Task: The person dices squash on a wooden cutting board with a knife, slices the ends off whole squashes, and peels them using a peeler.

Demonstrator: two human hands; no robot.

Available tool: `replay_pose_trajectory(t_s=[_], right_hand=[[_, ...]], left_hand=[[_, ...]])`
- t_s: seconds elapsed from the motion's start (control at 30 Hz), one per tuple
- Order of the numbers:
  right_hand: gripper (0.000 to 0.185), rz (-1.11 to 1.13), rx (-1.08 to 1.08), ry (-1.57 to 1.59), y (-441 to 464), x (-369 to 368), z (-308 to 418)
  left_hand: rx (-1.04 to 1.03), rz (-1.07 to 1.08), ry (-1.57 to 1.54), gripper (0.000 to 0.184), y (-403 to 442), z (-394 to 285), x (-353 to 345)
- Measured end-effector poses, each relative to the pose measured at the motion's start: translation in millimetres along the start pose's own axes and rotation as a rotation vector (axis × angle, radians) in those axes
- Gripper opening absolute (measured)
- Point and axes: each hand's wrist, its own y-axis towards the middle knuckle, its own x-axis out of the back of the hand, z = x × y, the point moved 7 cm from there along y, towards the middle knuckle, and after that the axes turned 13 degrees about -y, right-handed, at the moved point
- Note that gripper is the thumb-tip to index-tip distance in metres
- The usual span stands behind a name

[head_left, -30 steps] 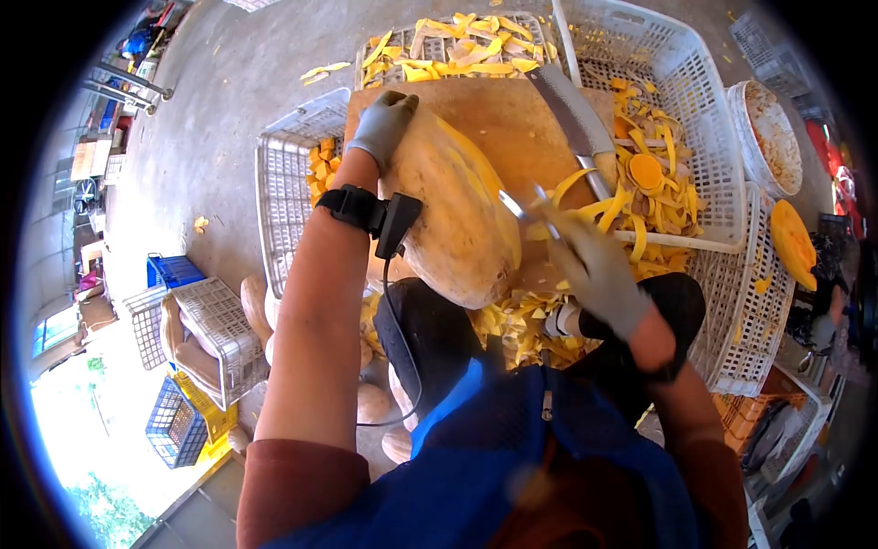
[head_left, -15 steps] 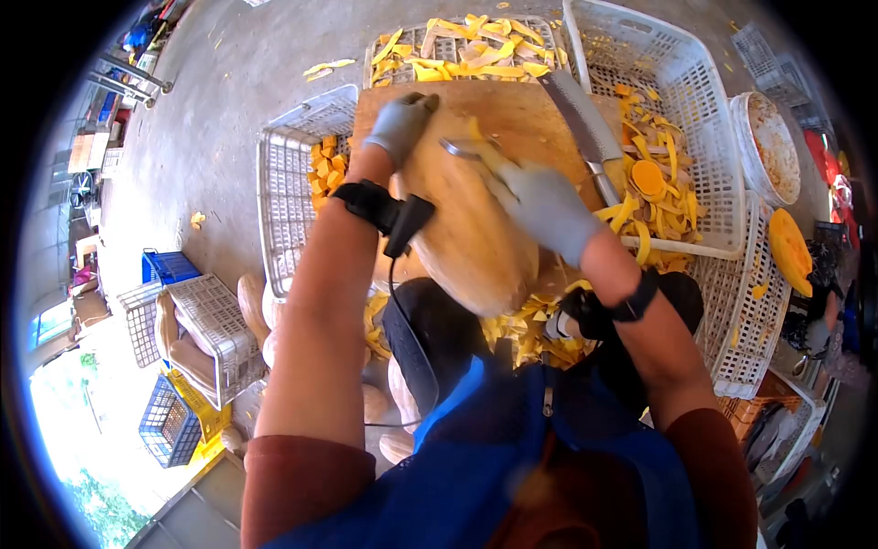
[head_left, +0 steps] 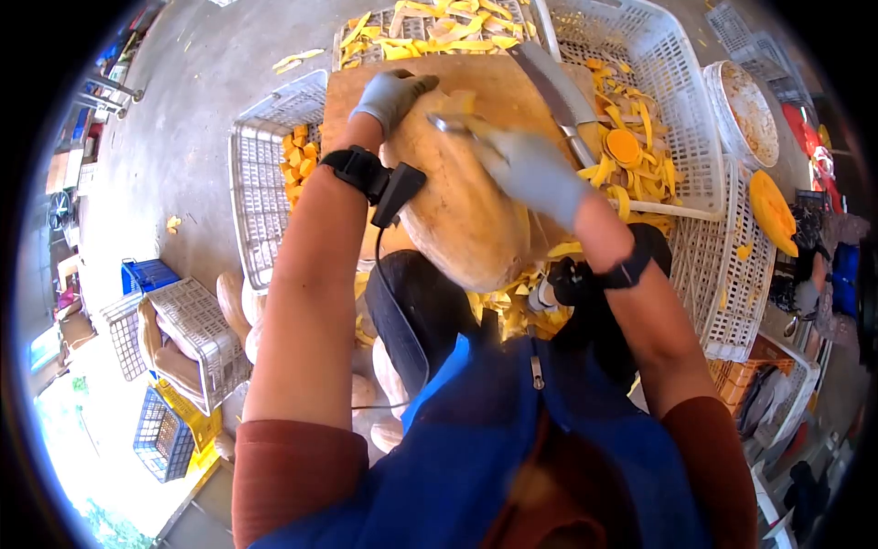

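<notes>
A long tan pumpkin (head_left: 462,206) lies on a wooden cutting board (head_left: 352,96), its wide end toward my body. My left hand (head_left: 389,99), in a grey glove, grips the far, narrow end with the fingers curled over it. In my gloved right hand (head_left: 535,178) is a peeler, closed in the fingers; its metal head (head_left: 446,122) is at the pumpkin's upper part. The peeler's handle is mostly hidden by the glove. Beyond my right hand, a large knife (head_left: 553,87) rests along the board's right side.
Peelings fill a crate (head_left: 700,119) on the right and lie on another crate (head_left: 347,57) at the back. Orange cubes (head_left: 298,165) sit in the left crate (head_left: 251,215). A white bucket (head_left: 750,119) and a cut pumpkin piece (head_left: 771,212) are at far right. Whole pumpkins lie lower left.
The whole view has shifted, so the scene sits higher and further left. My left hand is slightly further right over the pumpkin's end. My right hand still holds the peeler at the upper part.
</notes>
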Motion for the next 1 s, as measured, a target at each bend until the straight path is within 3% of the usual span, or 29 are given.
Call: replay_pose_trajectory(t_s=[0.03,0.1,0.13,0.23,0.33,0.4,0.47,0.5,0.57,0.67,0.77,0.87,1.0], right_hand=[[0.037,-0.122,0.004,0.005,-13,3,4],[0.036,-0.322,-0.002,-0.002,-71,-9,-4],[0.036,-0.320,0.053,-0.048,-97,-19,-6],[0.041,-0.179,-0.098,0.090,-165,-33,-10],[0.045,0.083,-0.072,0.095,-207,-60,-33],[0.041,-0.024,-0.177,0.128,-170,-22,-33],[0.037,-0.230,-0.077,0.115,-108,9,-27],[0.036,-0.149,-0.137,0.117,-73,18,-28],[0.036,-0.168,0.026,0.056,-8,17,-33],[0.033,0.042,0.081,-0.094,30,1,-21],[0.037,-0.090,-0.025,-0.021,-23,-5,-17],[0.039,-0.373,0.044,-0.078,-113,-31,-17],[0.039,-0.220,-0.025,0.018,-173,-27,-17]], left_hand=[[-0.098,-0.021,0.030,0.049,16,5,8],[0.065,-0.025,0.035,0.049,-11,-34,2],[0.156,-0.015,0.048,0.048,-26,-43,-2],[0.116,0.004,0.020,0.047,-26,-49,1],[0.086,-0.018,0.019,0.046,-31,-49,2],[0.094,-0.012,0.020,0.045,-33,-46,0],[0.120,-0.003,0.031,0.045,-32,-48,-1],[0.109,-0.003,0.027,0.045,-30,-46,-1],[0.087,-0.002,0.018,0.045,-25,-41,0],[0.058,0.026,0.011,0.046,-25,-43,-1],[0.172,-0.013,-0.004,0.049,-33,-38,-1],[0.163,-0.020,0.014,0.051,-39,-47,0],[0.146,-0.031,0.035,0.051,-41,-53,2]])
